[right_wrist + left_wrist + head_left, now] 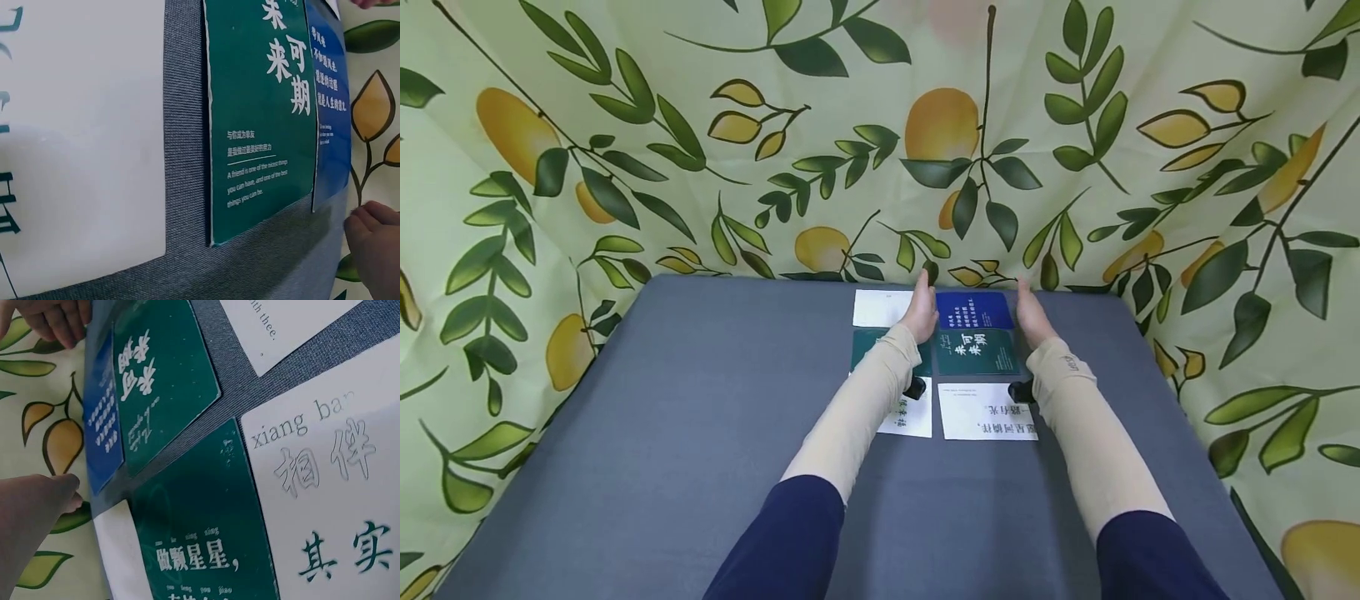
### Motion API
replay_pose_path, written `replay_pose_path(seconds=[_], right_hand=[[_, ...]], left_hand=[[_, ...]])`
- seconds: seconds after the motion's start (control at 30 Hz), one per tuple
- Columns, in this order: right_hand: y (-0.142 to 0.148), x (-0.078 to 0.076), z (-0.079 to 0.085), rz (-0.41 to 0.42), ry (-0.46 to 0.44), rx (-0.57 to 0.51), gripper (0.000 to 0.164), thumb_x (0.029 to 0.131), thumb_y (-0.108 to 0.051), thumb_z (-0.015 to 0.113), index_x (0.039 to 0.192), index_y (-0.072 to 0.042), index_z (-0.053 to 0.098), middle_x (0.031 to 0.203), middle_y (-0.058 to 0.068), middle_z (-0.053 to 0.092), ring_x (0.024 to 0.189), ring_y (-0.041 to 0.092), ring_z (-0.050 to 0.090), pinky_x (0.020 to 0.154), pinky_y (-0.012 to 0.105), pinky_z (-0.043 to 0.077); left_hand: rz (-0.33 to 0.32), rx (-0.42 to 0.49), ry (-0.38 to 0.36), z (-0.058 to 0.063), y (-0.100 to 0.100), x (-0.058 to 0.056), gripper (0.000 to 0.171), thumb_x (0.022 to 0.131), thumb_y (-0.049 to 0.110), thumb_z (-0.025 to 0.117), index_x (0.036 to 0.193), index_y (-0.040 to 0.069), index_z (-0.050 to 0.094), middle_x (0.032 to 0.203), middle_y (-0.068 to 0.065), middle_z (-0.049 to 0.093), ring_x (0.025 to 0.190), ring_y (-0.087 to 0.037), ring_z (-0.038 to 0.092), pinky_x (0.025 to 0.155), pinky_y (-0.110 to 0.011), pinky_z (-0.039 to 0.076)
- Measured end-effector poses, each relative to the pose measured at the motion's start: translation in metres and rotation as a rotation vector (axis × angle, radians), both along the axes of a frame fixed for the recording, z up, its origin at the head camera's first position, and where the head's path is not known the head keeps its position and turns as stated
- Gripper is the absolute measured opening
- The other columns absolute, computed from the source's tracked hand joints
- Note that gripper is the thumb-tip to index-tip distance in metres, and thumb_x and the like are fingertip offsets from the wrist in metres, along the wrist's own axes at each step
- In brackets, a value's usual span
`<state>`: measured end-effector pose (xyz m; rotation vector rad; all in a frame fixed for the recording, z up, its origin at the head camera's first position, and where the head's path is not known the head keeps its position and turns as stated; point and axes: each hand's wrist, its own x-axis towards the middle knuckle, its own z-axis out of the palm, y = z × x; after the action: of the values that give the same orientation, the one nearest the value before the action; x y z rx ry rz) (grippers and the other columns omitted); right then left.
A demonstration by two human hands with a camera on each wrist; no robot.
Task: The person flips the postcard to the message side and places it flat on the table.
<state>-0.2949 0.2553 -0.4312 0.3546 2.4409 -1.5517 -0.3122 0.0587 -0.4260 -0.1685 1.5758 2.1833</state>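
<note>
Both hands are at the far edge of the table, one on each side of a blue card point(976, 311) with white lettering. My left hand point(920, 310) is near its left side, partly in front of a white card point(880, 307). My right hand point(1033, 317) is just off its right side. Nothing shows between the fingers of my right hand point(378, 244) or my left hand point(37, 512). A green card point(981, 354) with white characters lies against the blue one. Another green card point(200, 506) is partly hidden by my left forearm in the head view.
Nearer me lie two white cards, one point(988, 412) by the right wrist and one point(325, 469) partly under the left forearm. All rest on a grey cloth-covered table point(700, 417). A fruit-and-leaf patterned curtain point(850, 167) hangs right behind the far edge.
</note>
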Motion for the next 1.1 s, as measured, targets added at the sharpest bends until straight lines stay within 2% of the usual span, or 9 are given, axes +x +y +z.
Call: replay_pose_path(seconds=[0.17,0.27,0.33,0.43,0.6,0.73,0.9,1.1], right_hand=[[0.003,0.003,-0.006,-0.025,-0.115,-0.074,0.095,0.079,-0.079,-0.003,0.147,-0.014,-0.018,0.155,0.010,-0.021,0.143,0.034,-0.017,0.113,0.058,-0.008],[0.004,0.001,-0.010,-0.014,-0.118,-0.086,0.096,0.077,-0.080,-0.005,0.146,-0.016,-0.021,0.155,0.009,-0.023,0.143,0.033,-0.018,0.113,0.057,-0.009],[0.004,0.001,-0.012,-0.012,-0.112,-0.097,0.097,0.076,-0.081,-0.005,0.146,-0.016,-0.020,0.155,0.010,-0.022,0.143,0.032,-0.016,0.114,0.056,-0.010],[0.004,0.001,-0.014,-0.020,-0.091,-0.098,0.097,0.080,-0.078,-0.004,0.148,-0.009,-0.013,0.157,0.016,-0.011,0.144,0.034,-0.008,0.115,0.053,-0.007],[0.006,0.001,-0.013,-0.066,-0.070,-0.119,0.091,0.089,-0.067,-0.001,0.148,0.003,0.002,0.155,0.023,0.010,0.143,0.037,0.012,0.118,0.047,0.005],[0.006,0.000,-0.015,-0.115,-0.027,-0.207,0.079,0.095,-0.058,0.003,0.148,0.001,-0.004,0.153,0.026,0.013,0.143,0.035,0.016,0.118,0.042,0.012],[0.007,0.001,-0.016,-0.180,-0.007,-0.341,0.071,0.097,-0.053,0.003,0.147,-0.005,-0.013,0.154,0.025,0.008,0.144,0.032,0.016,0.119,0.037,0.012],[0.005,0.003,-0.014,-0.222,0.024,-0.372,0.071,0.098,-0.052,0.003,0.148,-0.002,-0.009,0.153,0.022,0.018,0.142,0.030,0.021,0.119,0.037,0.013]], left_hand=[[-0.012,-0.019,-0.012,-0.006,0.006,0.002,0.070,0.095,0.062,0.014,0.151,0.023,-0.004,0.159,0.000,0.003,0.147,-0.018,0.000,0.119,-0.032,0.008],[-0.011,-0.009,-0.020,-0.010,0.008,0.002,0.069,0.095,0.061,0.013,0.150,0.025,-0.007,0.159,-0.003,0.001,0.147,-0.020,-0.002,0.120,-0.034,0.007],[-0.007,0.008,-0.028,-0.012,0.008,0.003,0.071,0.095,0.062,0.014,0.150,0.022,-0.006,0.159,-0.005,0.000,0.147,-0.022,-0.002,0.120,-0.035,0.007],[-0.006,0.025,-0.043,-0.015,0.008,0.003,0.075,0.094,0.062,0.013,0.151,0.015,-0.003,0.159,-0.008,-0.001,0.147,-0.024,0.000,0.120,-0.035,0.008],[-0.012,0.027,-0.051,-0.017,0.008,0.003,0.080,0.093,0.064,0.013,0.150,0.009,0.000,0.158,-0.012,0.002,0.146,-0.027,0.005,0.119,-0.036,0.010],[-0.013,0.016,-0.045,-0.018,0.007,0.004,0.080,0.093,0.064,0.013,0.150,0.009,0.001,0.158,-0.013,0.004,0.146,-0.026,0.006,0.119,-0.034,0.011],[0.011,0.027,-0.054,-0.016,0.006,0.003,0.078,0.094,0.062,0.014,0.150,0.009,0.004,0.158,-0.014,0.006,0.147,-0.026,0.007,0.119,-0.034,0.010],[0.024,0.042,-0.062,-0.012,-0.002,0.004,0.077,0.095,0.061,0.013,0.150,0.006,0.011,0.156,-0.017,0.013,0.146,-0.027,0.011,0.119,-0.034,0.011]])
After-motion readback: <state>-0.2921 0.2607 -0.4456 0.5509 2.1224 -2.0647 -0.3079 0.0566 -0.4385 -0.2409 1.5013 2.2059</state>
